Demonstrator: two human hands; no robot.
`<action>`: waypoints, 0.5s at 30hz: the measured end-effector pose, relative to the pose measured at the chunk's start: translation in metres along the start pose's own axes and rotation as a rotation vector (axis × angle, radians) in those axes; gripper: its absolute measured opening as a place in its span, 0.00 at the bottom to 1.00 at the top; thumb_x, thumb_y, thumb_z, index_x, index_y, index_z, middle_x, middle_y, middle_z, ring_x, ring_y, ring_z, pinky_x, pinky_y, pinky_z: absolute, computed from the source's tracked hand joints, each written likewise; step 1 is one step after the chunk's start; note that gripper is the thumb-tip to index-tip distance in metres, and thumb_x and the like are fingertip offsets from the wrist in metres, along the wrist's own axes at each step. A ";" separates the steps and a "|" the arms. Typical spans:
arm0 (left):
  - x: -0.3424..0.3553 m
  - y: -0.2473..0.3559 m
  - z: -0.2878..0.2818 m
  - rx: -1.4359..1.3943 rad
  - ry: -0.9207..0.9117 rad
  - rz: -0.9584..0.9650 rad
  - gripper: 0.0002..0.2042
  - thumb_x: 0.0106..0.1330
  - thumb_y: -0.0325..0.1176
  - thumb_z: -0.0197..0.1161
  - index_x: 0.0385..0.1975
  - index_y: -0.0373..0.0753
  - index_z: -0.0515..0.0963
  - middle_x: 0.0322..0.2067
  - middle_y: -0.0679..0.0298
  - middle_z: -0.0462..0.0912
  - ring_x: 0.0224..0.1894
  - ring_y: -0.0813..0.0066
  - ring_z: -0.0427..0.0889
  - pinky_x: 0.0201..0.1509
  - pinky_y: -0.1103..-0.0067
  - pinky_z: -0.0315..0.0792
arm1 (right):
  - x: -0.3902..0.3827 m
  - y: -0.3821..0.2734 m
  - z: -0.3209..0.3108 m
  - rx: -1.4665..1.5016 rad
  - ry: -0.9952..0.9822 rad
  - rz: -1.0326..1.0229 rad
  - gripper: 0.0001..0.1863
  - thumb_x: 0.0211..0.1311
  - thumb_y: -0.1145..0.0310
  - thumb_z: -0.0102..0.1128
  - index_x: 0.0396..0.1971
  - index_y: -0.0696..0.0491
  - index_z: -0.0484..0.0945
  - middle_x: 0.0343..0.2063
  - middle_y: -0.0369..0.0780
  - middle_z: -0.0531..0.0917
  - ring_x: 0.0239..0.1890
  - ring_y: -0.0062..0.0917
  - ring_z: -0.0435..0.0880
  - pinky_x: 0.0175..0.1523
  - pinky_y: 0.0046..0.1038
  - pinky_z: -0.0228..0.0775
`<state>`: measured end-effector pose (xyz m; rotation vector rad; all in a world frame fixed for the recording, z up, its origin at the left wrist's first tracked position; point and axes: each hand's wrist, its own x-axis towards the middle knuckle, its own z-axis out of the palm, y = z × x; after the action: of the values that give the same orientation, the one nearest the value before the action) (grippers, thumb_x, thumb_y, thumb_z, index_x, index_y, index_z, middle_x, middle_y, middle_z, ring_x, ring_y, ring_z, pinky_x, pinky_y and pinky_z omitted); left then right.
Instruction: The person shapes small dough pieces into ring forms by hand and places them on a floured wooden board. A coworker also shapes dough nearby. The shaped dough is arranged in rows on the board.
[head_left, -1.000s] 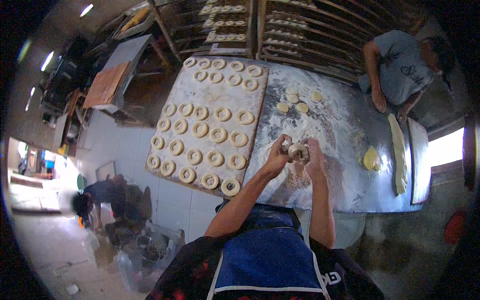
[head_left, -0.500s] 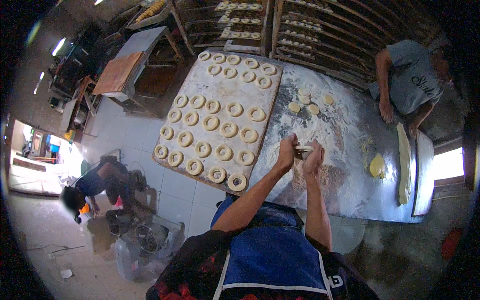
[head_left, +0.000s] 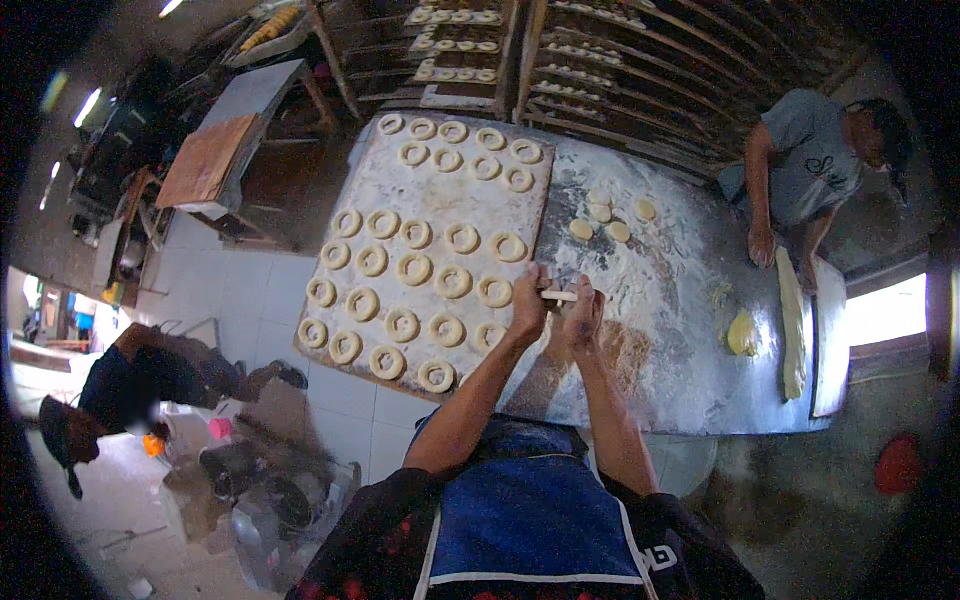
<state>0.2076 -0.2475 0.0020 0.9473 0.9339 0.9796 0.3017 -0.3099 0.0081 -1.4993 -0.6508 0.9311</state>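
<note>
My left hand and my right hand are both closed on a pale dough ring, held between them above the floured table. Fingers partly cover the ring, and it is seen nearly edge-on. Beside my left hand lies a floured wooden board bearing rows of dough rings; my left forearm hides part of its near right corner. Beyond my right hand, several small round dough pieces rest in scattered flour.
At the right, a co-worker reaches to a long dough strip. Near it sits a yellow lump. Racks with dough trays line the back. Another person bends low at the left, by containers.
Both my hands have shifted left with the dough ring, closer to the board's right edge. The view has moved slightly. The person at the left has moved further left.
</note>
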 end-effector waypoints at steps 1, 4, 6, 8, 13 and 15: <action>0.003 0.003 -0.004 -0.003 -0.008 0.013 0.23 0.72 0.44 0.39 0.22 0.34 0.71 0.17 0.48 0.75 0.18 0.50 0.73 0.24 0.65 0.65 | 0.004 0.005 0.005 -0.021 0.031 -0.051 0.29 0.68 0.44 0.43 0.37 0.61 0.74 0.36 0.52 0.78 0.36 0.37 0.75 0.46 0.42 0.68; 0.014 0.010 -0.022 0.675 -0.135 0.589 0.19 0.72 0.41 0.41 0.25 0.33 0.71 0.21 0.49 0.78 0.20 0.54 0.78 0.22 0.65 0.68 | 0.023 0.024 0.016 -0.395 0.013 -0.089 0.30 0.67 0.44 0.41 0.34 0.61 0.74 0.31 0.54 0.78 0.32 0.44 0.75 0.43 0.44 0.68; 0.021 0.014 -0.031 0.681 -0.083 0.500 0.20 0.72 0.43 0.41 0.25 0.32 0.70 0.19 0.49 0.76 0.20 0.57 0.77 0.24 0.66 0.69 | 0.034 0.035 0.023 -0.473 -0.063 -0.171 0.30 0.67 0.45 0.40 0.34 0.61 0.75 0.27 0.53 0.79 0.29 0.50 0.76 0.41 0.44 0.68; 0.029 0.018 -0.039 0.307 -0.076 0.257 0.23 0.72 0.45 0.41 0.25 0.31 0.70 0.17 0.51 0.74 0.20 0.62 0.77 0.25 0.67 0.69 | 0.042 0.041 0.032 -0.338 -0.046 -0.280 0.30 0.67 0.45 0.39 0.35 0.60 0.75 0.25 0.48 0.78 0.28 0.47 0.75 0.40 0.42 0.67; 0.052 0.031 -0.059 0.453 -0.120 0.252 0.26 0.72 0.51 0.43 0.23 0.32 0.72 0.17 0.61 0.73 0.23 0.76 0.71 0.26 0.72 0.66 | 0.048 0.022 0.062 -0.552 -0.039 -0.381 0.32 0.68 0.44 0.38 0.19 0.59 0.72 0.17 0.35 0.72 0.25 0.22 0.66 0.32 0.32 0.62; 0.066 0.036 -0.062 0.207 -0.021 0.114 0.25 0.72 0.50 0.42 0.23 0.33 0.72 0.19 0.61 0.73 0.24 0.75 0.68 0.28 0.71 0.64 | 0.050 0.008 0.078 -0.515 -0.085 -0.375 0.33 0.68 0.44 0.39 0.22 0.60 0.75 0.19 0.39 0.75 0.25 0.25 0.70 0.35 0.34 0.65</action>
<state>0.1598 -0.1630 0.0042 1.1936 0.9856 0.9799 0.2612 -0.2278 -0.0084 -1.7045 -1.2557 0.5586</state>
